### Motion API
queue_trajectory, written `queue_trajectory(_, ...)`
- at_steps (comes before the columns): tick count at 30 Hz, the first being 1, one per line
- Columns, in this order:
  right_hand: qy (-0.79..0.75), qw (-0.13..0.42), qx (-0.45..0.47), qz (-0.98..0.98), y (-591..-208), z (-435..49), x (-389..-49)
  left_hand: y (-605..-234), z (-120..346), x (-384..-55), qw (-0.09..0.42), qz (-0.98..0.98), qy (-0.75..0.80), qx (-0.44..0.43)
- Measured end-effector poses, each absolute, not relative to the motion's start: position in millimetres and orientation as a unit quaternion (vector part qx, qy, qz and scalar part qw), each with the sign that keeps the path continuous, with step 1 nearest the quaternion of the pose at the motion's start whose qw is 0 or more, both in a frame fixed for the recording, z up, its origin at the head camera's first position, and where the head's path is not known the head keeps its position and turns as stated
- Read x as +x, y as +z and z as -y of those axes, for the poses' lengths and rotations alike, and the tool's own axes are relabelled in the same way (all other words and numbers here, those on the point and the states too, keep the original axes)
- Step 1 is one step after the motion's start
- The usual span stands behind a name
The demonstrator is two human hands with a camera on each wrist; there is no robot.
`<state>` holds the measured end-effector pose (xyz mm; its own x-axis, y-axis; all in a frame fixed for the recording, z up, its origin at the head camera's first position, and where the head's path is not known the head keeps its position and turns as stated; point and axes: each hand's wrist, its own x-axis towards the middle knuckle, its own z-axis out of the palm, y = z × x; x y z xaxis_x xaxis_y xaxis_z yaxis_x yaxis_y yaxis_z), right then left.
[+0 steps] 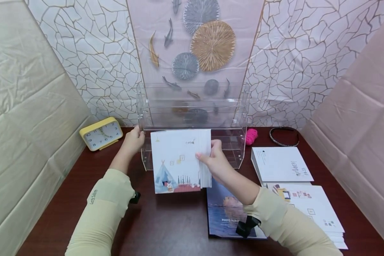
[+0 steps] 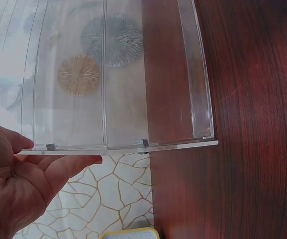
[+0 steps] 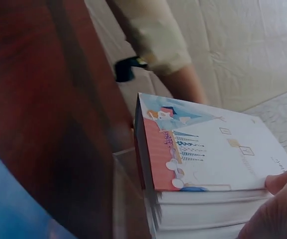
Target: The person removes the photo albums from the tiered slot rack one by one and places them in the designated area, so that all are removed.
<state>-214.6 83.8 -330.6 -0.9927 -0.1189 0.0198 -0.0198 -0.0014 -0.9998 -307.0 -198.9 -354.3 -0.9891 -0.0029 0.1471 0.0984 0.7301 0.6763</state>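
My left hand [image 1: 132, 144] pinches the upright left edge of a clear acrylic rack [image 1: 192, 122], thumb on one side and fingers on the other in the left wrist view, where the rack's side panel [image 2: 183, 145] shows. Held in front of the rack by my right hand [image 1: 218, 163] is a thick white album [image 1: 176, 160] with a blue tent picture on its cover. In the right wrist view the thumb lies on the cover of the album [image 3: 218, 154], and its thick layered side faces the camera. The other fingers are mostly hidden.
A blue photo album [image 1: 225, 224] lies partly under my right forearm. Two white albums, one [image 1: 280, 165] behind another [image 1: 320, 209], lie at the right. A yellow clock [image 1: 101, 134] stands left of the rack; a pink bundle [image 1: 251, 136] and a headband [image 1: 284, 145] are right.
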Motion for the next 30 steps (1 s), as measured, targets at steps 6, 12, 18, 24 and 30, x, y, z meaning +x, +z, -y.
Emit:
queue_trajectory(6, -0.712, 0.093, -0.019, -0.696, -357, -76, -206, -356, 199, -307, 0.053, 0.924, -0.379, -0.021)
queue_trajectory(12, -0.707, 0.144, 0.015, -0.692, -376, -69, -203, -355, 199, -306, 0.06, 0.925, -0.375, -0.024)
queue_trajectory(18, -0.714, 0.17, 0.051, -0.677, -392, -61, -202, -353, 199, -306, 0.039, 0.919, -0.393, -0.008)
queue_trajectory(24, -0.714, 0.186, 0.073, -0.671, -406, -53, -199, -353, 200, -307, 0.039, 0.916, -0.399, -0.012)
queue_trajectory(30, -0.687, 0.195, 0.1, -0.692, -414, -46, -195, -353, 198, -305, 0.036, 0.916, -0.4, -0.01)
